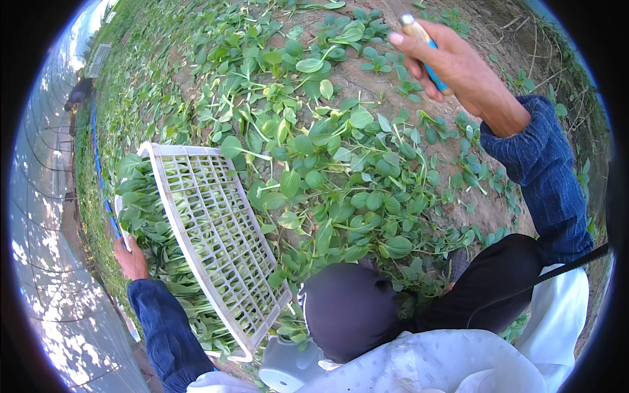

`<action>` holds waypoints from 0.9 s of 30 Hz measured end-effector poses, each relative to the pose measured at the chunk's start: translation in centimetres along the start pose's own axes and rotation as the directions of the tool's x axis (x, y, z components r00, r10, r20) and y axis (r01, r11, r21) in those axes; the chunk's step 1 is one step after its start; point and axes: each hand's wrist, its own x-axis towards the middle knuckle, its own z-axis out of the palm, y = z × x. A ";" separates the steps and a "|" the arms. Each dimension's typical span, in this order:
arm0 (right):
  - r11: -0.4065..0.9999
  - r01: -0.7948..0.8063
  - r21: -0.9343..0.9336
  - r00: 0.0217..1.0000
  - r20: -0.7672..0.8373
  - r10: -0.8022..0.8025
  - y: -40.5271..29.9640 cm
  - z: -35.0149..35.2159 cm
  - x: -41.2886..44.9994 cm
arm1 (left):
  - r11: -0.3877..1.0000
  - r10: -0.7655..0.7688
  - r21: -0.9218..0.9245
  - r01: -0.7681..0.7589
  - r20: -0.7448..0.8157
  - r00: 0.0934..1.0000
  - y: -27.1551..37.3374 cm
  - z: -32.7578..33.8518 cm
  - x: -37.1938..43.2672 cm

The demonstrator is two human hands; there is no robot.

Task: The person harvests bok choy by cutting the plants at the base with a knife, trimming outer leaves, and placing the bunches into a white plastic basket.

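Observation:
My right hand [457,64] is raised at the upper right, closed around the wood and blue handle of a knife [417,32]; most of its blade is cut off by the picture's top edge. At the left, my left hand [131,260] grips the far rim of a white plastic crate [216,236], which is tilted and packed with leafy greens [167,265]. The greens show through the crate's slotted side. Low leafy plants [363,201] and loose leaves cover the soil between my hands.
A white plastic container [290,366] stands beside my covered knee [349,309]. A blue hose [96,142] runs along the left, beside plastic sheeting [54,275]. Farther off are a dark-clothed person [79,92] and another white crate [100,59].

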 end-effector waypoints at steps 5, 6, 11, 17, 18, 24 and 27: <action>0.961 -0.264 0.086 0.963 -0.021 0.267 5.9 -3.1 -5.5 | 0.757 0.405 -0.601 -0.256 0.124 0.906 27.1 -4.8 -3.7; 0.950 -0.290 0.115 0.955 -0.031 0.295 6.9 -3.5 -7.0 | 0.657 0.574 -0.658 -0.368 0.120 0.810 31.5 -3.9 -5.2; 0.856 -0.402 0.324 0.830 -0.266 0.490 13.7 -4.9 -15.7 | 0.337 0.884 -0.754 -0.564 0.047 0.464 46.1 0.2 -9.6; 0.664 -0.519 0.538 0.377 -0.554 0.743 15.6 -4.2 -34.4 | 0.008 1.000 -0.754 -0.657 0.009 0.002 58.4 2.3 -13.1; 0.633 -0.547 0.549 0.299 -0.578 0.759 15.2 -2.8 -37.3 | -0.045 0.994 -0.731 -0.681 0.035 -0.104 60.2 3.1 -13.6; 0.413 -0.384 0.826 -0.224 -0.517 0.826 7.6 7.9 -50.1 | -0.159 0.934 -0.592 -0.790 0.169 -0.314 67.7 7.9 -18.2; 0.388 -0.306 0.869 -0.419 -0.489 0.765 2.9 10.7 -52.8 | -0.128 0.902 -0.535 -0.835 0.288 -0.323 69.3 10.2 -18.5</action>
